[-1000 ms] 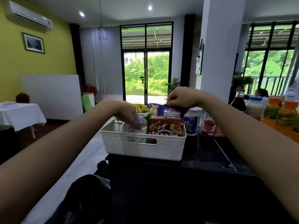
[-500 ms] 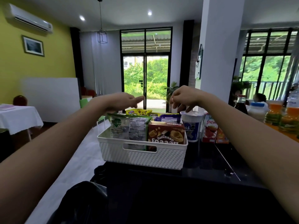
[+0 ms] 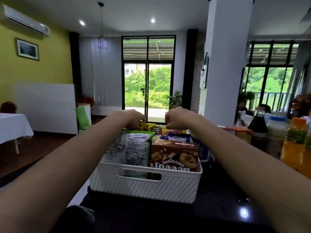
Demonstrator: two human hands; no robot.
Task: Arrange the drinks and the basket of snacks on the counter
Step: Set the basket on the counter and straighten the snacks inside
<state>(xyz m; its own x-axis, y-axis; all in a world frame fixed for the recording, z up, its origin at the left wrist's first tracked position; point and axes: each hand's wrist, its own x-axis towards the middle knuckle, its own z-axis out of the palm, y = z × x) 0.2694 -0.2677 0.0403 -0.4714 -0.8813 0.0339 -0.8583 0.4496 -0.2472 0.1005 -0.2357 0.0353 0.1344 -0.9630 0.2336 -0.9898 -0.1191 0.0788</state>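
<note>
Basket (image 3: pixel 144 187): white, on the dark bench (image 3: pixel 210 214), near-left part; packed upright with snacks.
Snacks: brown box (image 3: pixel 174 156) near right; green pack (image 3: pixel 133 152) near left; yellow pack (image 3: pixel 146 126) far left.
Left hand (image 3: pixel 130 119): over the far left of the basket, fingers pinched on the yellow pack.
Right hand (image 3: pixel 178 117): above the far snacks, fingers curled narrow; contact cannot be told.
Drinks: orange bottle (image 3: pixel 293 147) and dark bottle (image 3: pixel 257 126), right of the basket, apart from it.

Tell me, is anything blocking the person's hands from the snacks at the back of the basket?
Nothing visible does. The left hand is already on the yellow packet, and the right hand hangs just above the packets behind the brown box in the white basket.
</note>
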